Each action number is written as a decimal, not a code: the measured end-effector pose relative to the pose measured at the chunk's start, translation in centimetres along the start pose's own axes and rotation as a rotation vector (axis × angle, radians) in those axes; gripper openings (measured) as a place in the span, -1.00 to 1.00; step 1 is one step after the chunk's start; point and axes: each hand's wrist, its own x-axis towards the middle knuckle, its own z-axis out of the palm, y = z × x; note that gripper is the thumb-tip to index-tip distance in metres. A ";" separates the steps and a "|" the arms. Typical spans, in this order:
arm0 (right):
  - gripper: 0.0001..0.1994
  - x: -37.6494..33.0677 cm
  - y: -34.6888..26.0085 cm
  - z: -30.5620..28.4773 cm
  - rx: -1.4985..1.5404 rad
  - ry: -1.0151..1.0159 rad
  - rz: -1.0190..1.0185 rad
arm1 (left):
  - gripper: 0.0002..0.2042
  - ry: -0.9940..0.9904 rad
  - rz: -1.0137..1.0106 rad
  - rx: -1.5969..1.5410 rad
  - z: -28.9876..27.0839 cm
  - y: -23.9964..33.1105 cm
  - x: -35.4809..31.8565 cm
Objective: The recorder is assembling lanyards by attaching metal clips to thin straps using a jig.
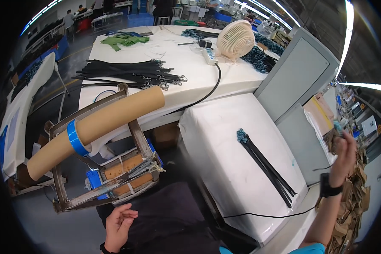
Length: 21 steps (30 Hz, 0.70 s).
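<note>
My left hand (120, 225) hovers over my dark-clothed lap with nothing in it, its fingers loosely bent and apart. At the far right, my right hand (343, 158) is raised beside the grey cabinet, fingers extended upward. A small teal striped thing (338, 126) shows by its fingertips; I cannot tell whether they touch it. Between my hands, a bundle of black straps (269, 169) with a teal bunched end lies on a white-wrapped block (224, 127). To the left, a long brown cardboard tube (122, 112) with a blue band (77, 137) rests across a metal frame (137, 135).
Black straps with metal clips (127, 73), green cloth (125, 40) and a cream fan (236, 39) occupy the white table (178, 51). A black cable (216, 86) hangs over its edge. The grey cabinet (298, 72) stands right; brown paper pieces (347, 211) pile beyond my right arm.
</note>
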 end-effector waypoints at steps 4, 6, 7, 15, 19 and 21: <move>-0.88 -6.3 5.2 10.7 -0.083 -0.327 0.002 | -0.67 -0.031 -0.023 0.030 0.3 0.7 -0.3; -0.88 -10.8 7.9 16.3 0.046 -0.463 0.225 | -0.67 -0.015 -0.085 0.058 0.0 0.4 -0.7; -0.88 -13.0 9.7 18.7 -0.006 -0.549 0.205 | -0.71 0.036 -0.113 0.030 0.3 0.5 -0.8; -0.87 -17.0 13.4 22.9 -0.130 -0.625 0.118 | -0.71 0.060 -0.224 0.064 0.8 1.2 -1.0; -0.86 -16.8 13.6 23.1 -0.151 -0.779 0.196 | -0.72 0.034 -0.244 0.058 2.2 1.1 0.1; -0.86 -16.3 13.7 23.6 -0.223 -0.756 0.130 | -0.73 -0.018 -0.227 0.110 2.8 1.3 0.9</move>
